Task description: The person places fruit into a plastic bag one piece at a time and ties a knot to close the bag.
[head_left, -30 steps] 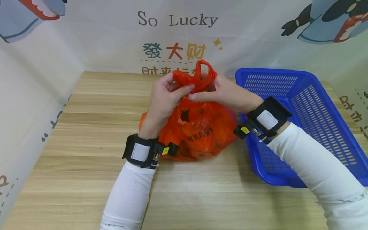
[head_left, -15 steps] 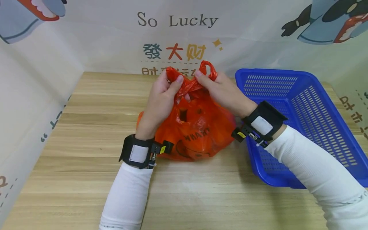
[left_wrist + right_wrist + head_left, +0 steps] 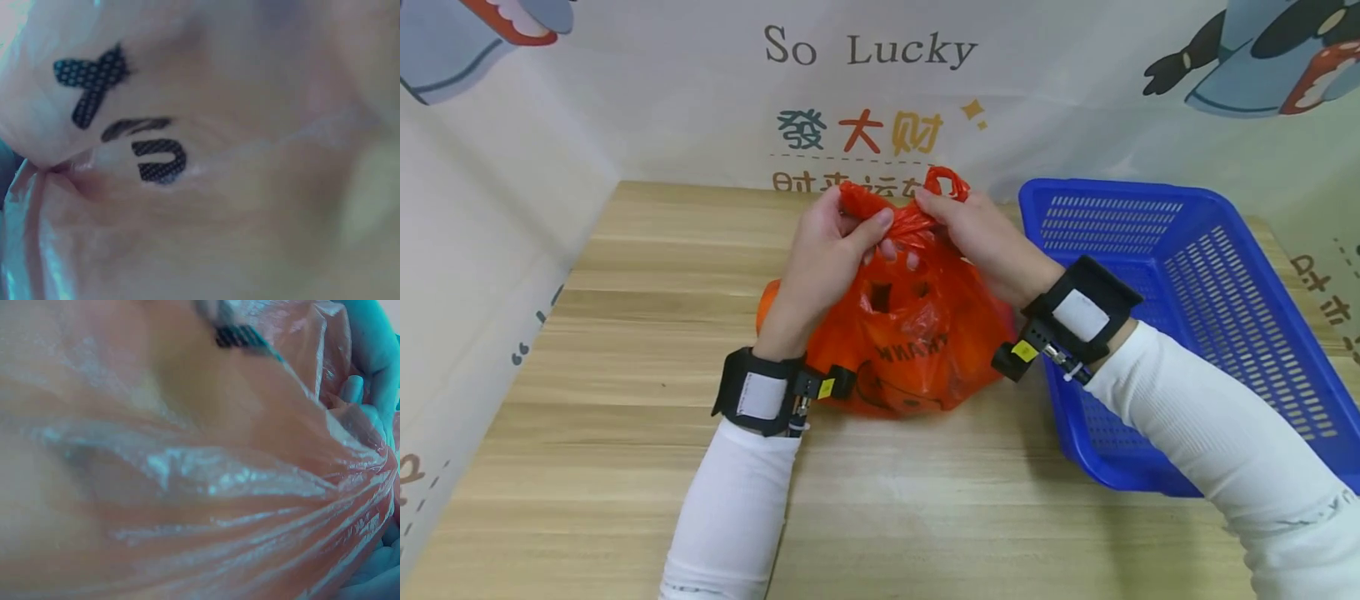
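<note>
A red-orange plastic bag [image 3: 917, 342], bulging with rounded contents, rests on the table with dark printed lettering on its side. My left hand [image 3: 823, 262] pinches the bag's gathered top on the left, thumb over the plastic. On the right, my right hand [image 3: 996, 246] grips the gathered plastic, and a handle loop [image 3: 947, 179] stands up above its fingers. Twisted plastic spans between the two hands. The stretched bag [image 3: 156, 225] fills the left wrist view. In the right wrist view its folds draw together toward fingers [image 3: 354, 390] at the right edge. The contents are hidden by the plastic.
A blue plastic basket [image 3: 1075, 454] with slotted walls stands to the right of the bag, partly under the right forearm. The wooden table [image 3: 625, 350] meets a printed backdrop [image 3: 700, 100] at the back and sides.
Both hands first drew apart, spreading the bag's gathered top. Since then the left thumb has come slightly down and inward, and the right hand has shifted slightly lower, both still gripping plastic.
</note>
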`<state>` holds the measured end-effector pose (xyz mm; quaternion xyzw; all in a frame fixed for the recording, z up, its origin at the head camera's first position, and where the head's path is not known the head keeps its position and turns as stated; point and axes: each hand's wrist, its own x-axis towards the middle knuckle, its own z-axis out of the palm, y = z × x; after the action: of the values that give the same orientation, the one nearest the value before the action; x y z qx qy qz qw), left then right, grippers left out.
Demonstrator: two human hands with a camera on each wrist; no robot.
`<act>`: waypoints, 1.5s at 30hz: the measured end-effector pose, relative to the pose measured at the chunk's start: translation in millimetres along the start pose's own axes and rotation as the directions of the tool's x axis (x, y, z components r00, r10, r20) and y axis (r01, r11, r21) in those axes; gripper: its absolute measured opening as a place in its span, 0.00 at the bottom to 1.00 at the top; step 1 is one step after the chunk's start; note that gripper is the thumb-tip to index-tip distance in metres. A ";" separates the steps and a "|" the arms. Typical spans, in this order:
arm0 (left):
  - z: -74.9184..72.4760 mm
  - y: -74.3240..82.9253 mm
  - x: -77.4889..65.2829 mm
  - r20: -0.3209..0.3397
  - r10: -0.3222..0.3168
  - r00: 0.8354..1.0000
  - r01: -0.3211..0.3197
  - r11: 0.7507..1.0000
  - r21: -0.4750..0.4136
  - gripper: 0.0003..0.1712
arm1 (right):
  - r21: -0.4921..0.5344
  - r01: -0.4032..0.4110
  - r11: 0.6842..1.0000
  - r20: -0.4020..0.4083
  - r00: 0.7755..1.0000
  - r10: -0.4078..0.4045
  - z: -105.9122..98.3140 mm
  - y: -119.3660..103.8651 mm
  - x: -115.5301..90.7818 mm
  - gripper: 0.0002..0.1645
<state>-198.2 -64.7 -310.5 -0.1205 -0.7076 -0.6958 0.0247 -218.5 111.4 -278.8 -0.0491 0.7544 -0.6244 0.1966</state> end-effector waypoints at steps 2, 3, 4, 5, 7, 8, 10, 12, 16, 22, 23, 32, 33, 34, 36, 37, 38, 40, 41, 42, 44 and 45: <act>0.7 0.3 0.3 0.002 -0.014 1.000 0.014 1.000 -0.020 0.09 | 0.001 -0.010 1.000 0.002 1.000 0.010 -0.8 0.0 -0.1 0.21; 0.8 0.4 0.3 0.004 -0.017 1.000 0.017 0.999 -0.029 0.09 | 0.000 -0.007 1.000 0.001 1.000 0.007 -1.3 0.1 -0.1 0.21; 0.9 0.5 0.2 0.006 -0.019 1.000 0.019 0.999 -0.036 0.09 | 0.000 -0.005 1.000 0.000 1.000 0.005 -1.5 0.1 -0.2 0.21; 0.8 0.3 0.3 0.008 -0.019 1.000 0.019 0.999 -0.043 0.09 | 0.000 -0.005 1.000 0.001 1.000 0.005 -1.8 0.3 -0.1 0.21; 0.3 -0.6 0.6 0.013 -0.018 1.000 0.019 0.998 -0.066 0.09 | 0.001 -0.004 1.000 0.002 1.000 0.004 -2.0 0.5 -0.2 0.21; -0.2 -1.2 0.7 0.017 -0.016 1.000 0.017 0.997 -0.079 0.09 | -0.002 -0.004 1.000 0.004 1.000 0.004 -2.2 0.7 -0.1 0.21; -1.6 -2.4 0.5 0.028 -0.004 1.000 0.007 0.994 -0.110 0.08 | -0.002 -0.003 1.000 0.007 1.000 0.003 -2.5 0.9 -0.1 0.20; -3.4 -3.6 0.1 0.045 0.014 0.999 -0.007 0.987 -0.160 0.06 | -0.003 -0.004 1.000 0.014 1.000 0.004 -2.8 0.7 0.1 0.21; -7.2 -4.0 -2.0 0.083 0.084 0.993 -0.064 0.973 -0.220 0.06 | -0.020 -0.009 1.000 0.018 1.000 0.010 -4.4 0.3 1.0 0.22; -7.0 -1.0 -2.8 0.073 0.136 0.988 -0.120 0.974 -0.190 0.22 | -0.050 -0.009 0.999 0.008 1.000 0.010 -6.9 -1.4 -0.4 0.21; -6.5 -1.0 -2.3 0.067 0.135 0.989 -0.120 0.975 -0.189 0.24 | -0.055 -0.006 0.998 0.009 1.000 0.007 -7.2 -1.5 -0.8 0.22; -2.9 -1.3 -1.4 0.024 0.145 0.989 -0.144 0.989 -0.042 0.06 | -0.102 0.073 0.992 0.026 0.997 -0.071 -6.1 -0.4 -1.8 0.20; -3.1 -1.1 -1.6 0.027 0.123 0.992 -0.122 0.992 -0.039 0.06 | -0.098 0.073 0.993 0.029 0.997 -0.071 -6.1 -0.4 -2.0 0.19; -3.4 -0.4 -1.9 0.032 0.097 0.995 -0.095 0.995 -0.037 0.09 | -0.094 0.074 0.993 0.034 0.997 -0.071 -6.3 -0.3 -2.2 0.19; -4.0 1.5 -2.4 0.041 0.045 0.998 -0.044 0.999 -0.013 0.13 | -0.082 0.075 0.994 0.038 0.997 -0.072 -6.6 -0.5 -2.5 0.18; -3.9 1.9 -2.6 0.042 0.017 0.999 -0.017 1.000 0.000 0.15 | -0.081 0.073 0.994 0.041 0.997 -0.070 -6.9 -0.3 -2.9 0.18; -3.9 2.7 -2.9 0.039 -0.005 0.999 0.004 1.000 0.020 0.15 | -0.083 0.078 0.994 0.043 0.996 -0.074 -7.4 0.0 -2.9 0.19; -3.7 4.4 -3.7 0.025 -0.037 0.999 0.035 0.997 0.074 0.14 | -0.086 0.085 0.993 0.048 0.996 -0.081 -7.9 -0.1 -2.9 0.20; -3.4 5.4 -4.3 0.015 -0.047 0.999 0.045 0.994 0.102 0.14 | -0.089 0.086 0.992 0.050 0.995 -0.082 -7.8 -0.5 -3.2 0.20; -3.1 6.3 -4.9 0.004 -0.056 0.998 0.055 0.990 0.127 0.14 | -0.090 0.086 0.992 0.052 0.995 -0.081 -7.8 -1.0 -3.5 0.20; -2.3 7.9 -5.6 -0.009 -0.069 0.998 0.070 0.983 0.172 0.15 | -0.085 0.086 0.993 0.051 0.995 -0.082 -7.6 -1.8 -3.8 0.20; -1.9 8.7 -5.9 -0.011 -0.076 0.997 0.077 0.979 0.186 0.15 | -0.083 0.083 0.993 0.048 0.996 -0.080 -7.4 -2.2 -4.3 0.20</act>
<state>-191.0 -67.4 -303.1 -0.0890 -0.7738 -0.6271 0.0106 -217.6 119.1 -274.6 -0.1020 0.7731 -0.5980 0.1853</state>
